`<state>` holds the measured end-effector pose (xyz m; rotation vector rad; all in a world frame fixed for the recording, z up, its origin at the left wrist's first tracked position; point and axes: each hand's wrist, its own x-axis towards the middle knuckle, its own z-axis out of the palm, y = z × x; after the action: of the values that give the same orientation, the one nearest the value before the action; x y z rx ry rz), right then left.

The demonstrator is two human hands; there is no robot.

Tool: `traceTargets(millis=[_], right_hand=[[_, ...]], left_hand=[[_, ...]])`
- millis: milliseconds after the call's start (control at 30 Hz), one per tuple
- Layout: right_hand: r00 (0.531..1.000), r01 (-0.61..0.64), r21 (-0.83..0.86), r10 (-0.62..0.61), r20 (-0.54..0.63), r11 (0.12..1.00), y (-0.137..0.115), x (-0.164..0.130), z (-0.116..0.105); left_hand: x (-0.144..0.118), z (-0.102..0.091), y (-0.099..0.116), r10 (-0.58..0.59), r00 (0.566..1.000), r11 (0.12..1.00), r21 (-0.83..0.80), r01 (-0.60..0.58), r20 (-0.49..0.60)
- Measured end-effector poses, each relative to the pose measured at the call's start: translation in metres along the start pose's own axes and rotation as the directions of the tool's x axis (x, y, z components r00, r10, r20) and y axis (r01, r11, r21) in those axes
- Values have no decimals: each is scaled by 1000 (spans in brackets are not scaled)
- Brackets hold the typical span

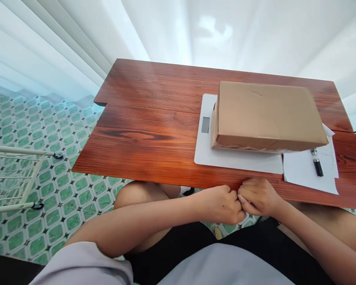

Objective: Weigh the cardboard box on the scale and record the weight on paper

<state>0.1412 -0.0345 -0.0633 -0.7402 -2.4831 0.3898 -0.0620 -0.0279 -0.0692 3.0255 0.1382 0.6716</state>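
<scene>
at the bottom of the frame are a pale shirt [222, 267] and dark shorts [178, 247], with bare knees to either side of the lap. two forearms come in from the lower left and lower right and meet a little right of centre, at the near edge of the counter [148, 136]. the left hand [224, 206] and the right hand [259, 196] meet knuckles to knuckles; on both, the fingers are curled in and pressed together, like loose fists. whether the palms enclose anything, i cannot tell.

just beyond the hands, right of centre, the scale [203, 152] lies flat and white on the wood, its small grey display [205, 124] near its left end. beside it, at the right of the frame, is some paper [308, 172], with a pen [318, 168] on top, partly hidden. the box [268, 116], brown and closed, sits on the scale in the right half of the frame and juts over the paper.

at the left edge is a pale wheeled rack [23, 151] on the green tiled floor [67, 192]. a white curtain [166, 31] fills the top.
</scene>
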Motion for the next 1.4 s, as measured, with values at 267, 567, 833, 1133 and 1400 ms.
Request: traceTargets(millis=[267,567,833,1133,1400], right_hand=[[952,-124,-91,93,-293,988,-1,-11,-24],[471,-447,-16,220,-854,894,35,-5,-66],[249,-428,508,638,-729,748,73,-6,-60],[451,-485,537,723,-523,691,55,-5,-52],[420,-515,589,782,-461,623,59,-10,-44]], left_hand=[[21,-22,-12,80,973,987,155,-46,-218],[25,-72,-49,-286,850,943,27,331,-442],[9,-47,-87,-759,188,600,-558,573,-623],[9,-25,-80,-932,219,353,-855,380,-288],[25,-26,-66,-925,258,376,-783,496,-280]])
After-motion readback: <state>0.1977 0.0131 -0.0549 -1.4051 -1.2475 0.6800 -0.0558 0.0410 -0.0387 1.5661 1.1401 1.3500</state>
